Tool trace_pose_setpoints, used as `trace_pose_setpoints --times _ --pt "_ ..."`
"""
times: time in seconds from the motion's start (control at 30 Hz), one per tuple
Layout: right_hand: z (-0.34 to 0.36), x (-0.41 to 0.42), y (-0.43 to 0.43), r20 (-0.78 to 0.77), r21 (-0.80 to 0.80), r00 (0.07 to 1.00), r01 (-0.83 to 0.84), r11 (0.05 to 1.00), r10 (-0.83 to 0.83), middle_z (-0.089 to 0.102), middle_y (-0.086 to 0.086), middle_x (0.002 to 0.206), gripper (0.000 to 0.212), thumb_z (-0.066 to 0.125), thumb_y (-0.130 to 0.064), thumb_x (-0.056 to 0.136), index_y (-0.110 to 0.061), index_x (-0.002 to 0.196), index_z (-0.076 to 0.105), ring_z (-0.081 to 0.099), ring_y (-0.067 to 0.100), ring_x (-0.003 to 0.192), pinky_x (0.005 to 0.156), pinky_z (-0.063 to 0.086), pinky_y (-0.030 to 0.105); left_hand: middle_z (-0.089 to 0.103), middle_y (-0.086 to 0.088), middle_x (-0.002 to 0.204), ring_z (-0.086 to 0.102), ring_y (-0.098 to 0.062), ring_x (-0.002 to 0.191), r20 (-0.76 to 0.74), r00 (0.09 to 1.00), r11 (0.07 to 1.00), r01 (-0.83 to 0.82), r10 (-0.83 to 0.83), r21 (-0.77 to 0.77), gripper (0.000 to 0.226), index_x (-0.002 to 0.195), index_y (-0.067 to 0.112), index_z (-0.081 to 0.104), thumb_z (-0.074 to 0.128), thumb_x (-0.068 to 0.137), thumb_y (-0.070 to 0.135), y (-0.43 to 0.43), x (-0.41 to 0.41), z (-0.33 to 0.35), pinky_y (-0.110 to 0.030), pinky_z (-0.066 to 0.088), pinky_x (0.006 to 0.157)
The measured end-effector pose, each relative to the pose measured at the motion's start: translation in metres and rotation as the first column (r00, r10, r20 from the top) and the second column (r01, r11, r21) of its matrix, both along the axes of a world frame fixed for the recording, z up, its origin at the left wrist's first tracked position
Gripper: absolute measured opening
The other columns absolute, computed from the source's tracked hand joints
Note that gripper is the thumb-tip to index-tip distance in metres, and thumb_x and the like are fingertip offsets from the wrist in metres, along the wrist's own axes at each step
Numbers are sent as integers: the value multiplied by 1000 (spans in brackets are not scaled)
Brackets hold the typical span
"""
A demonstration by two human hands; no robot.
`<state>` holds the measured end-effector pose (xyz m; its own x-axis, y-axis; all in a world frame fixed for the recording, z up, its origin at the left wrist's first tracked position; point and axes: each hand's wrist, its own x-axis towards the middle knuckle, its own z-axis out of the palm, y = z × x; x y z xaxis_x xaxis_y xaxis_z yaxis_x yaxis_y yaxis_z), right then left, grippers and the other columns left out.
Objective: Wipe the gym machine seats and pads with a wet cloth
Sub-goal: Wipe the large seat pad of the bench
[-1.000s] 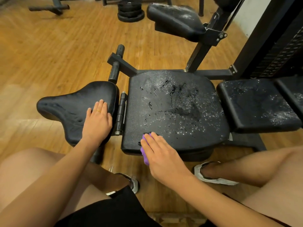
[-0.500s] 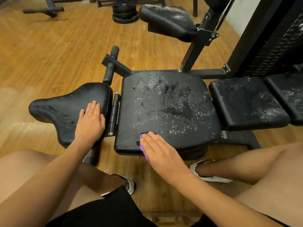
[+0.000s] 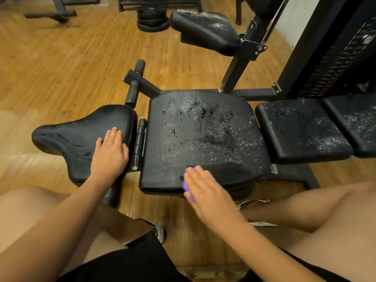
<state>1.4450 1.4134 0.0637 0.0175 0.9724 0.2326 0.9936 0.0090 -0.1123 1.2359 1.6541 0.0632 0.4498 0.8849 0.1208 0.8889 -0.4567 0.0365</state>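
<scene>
Purple cloth lay at the near edge of the machine's centre seat, mostly hidden under the right hand, with a strip of it showing beside the palm and hanging over the seat's front lip. That hand lay flat on the cloth, fingers straight and close together, pointing up and left across the seat. The seat's black vinyl was speckled with white droplets and wet smears across its middle and far side.

A small pale label sat on the frame under the seat's right corner; its writing was too small to read.

The left hand rested palm-down on the curved left pad, fingers straight and together, a gold ring on one finger. To the right, two more speckled back pads followed in a row, and another speckled raised pad stood on the upright beyond. Stacked weight plates sat on the wooden floor behind.
</scene>
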Motion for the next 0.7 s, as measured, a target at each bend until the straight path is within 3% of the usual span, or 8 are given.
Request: trace_pose_setpoints --times 0.1,0.2,0.3,0.43,0.5,0.57,0.63,0.7 --pt "3 -15 8 -12 -31 997 -81 996 81 57 7 139 53 33 -32 95 -7 135 56 51 24 132 111 39 39 36 -21 154 31 -33 145 1 1000 1000 6 -6 0 47 145 1 37 34 104 24 -1 -1 0 -51 27 115" --pt "-8 20 -7 -103 -43 989 -109 993 104 52 7 145 51 35 -31 100 -5 140 52 43 24 137 117 29 35 37 -21 153 32 -33 144 -3 1000 1000 5 -5 8 47 144 1 38 34 104 24 1 -4 1 -52 30 114" --pt "-16 73 -33 -196 -46 980 22 999 -31 52 9 144 56 26 -39 105 -2 136 55 43 26 135 116 23 31 36 -21 154 30 -32 145 10 1000 1000 14 -14 1 48 146 0 37 34 105 25 3 -3 1 -52 27 116" --pt "-15 126 -58 -255 1 940 234 972 -226 45 3 145 46 47 -24 98 -3 139 50 36 22 139 116 19 19 34 -20 156 28 -32 147 19 1000 1000 17 -18 9 50 148 1 35 33 105 26 2 -2 1 -51 24 118" --pt "-18 130 -56 -308 -34 872 390 920 -380 41 1 149 45 52 -13 99 -6 143 46 31 20 144 115 19 18 35 -21 155 29 -33 146 20 1000 1000 23 -24 18 49 147 0 36 34 105 25 4 -1 2 -52 25 117" --pt "-23 124 -53 -346 -77 802 493 867 -487 41 5 151 46 48 -19 101 -5 145 45 28 19 144 114 20 22 36 -21 154 30 -33 145 23 1000 1000 19 -19 22 48 146 -1 38 35 105 23 3 1 1 -52 25 115" --pt "-19 106 -52 -352 -40 802 502 864 -483 47 11 148 53 39 -31 99 -2 141 49 33 24 142 115 20 22 38 -21 153 32 -33 144 18 1000 1000 17 -17 22 47 144 -1 39 36 104 23 -1 4 -1 -52 27 114" --pt "-10 70 -49 -300 -8 859 432 902 -414 52 12 144 56 36 -33 95 -1 137 54 41 28 138 113 25 32 41 -21 151 35 -33 142 15 1000 999 8 -8 33 46 142 -2 42 39 103 22 -2 4 -3 -52 30 112"
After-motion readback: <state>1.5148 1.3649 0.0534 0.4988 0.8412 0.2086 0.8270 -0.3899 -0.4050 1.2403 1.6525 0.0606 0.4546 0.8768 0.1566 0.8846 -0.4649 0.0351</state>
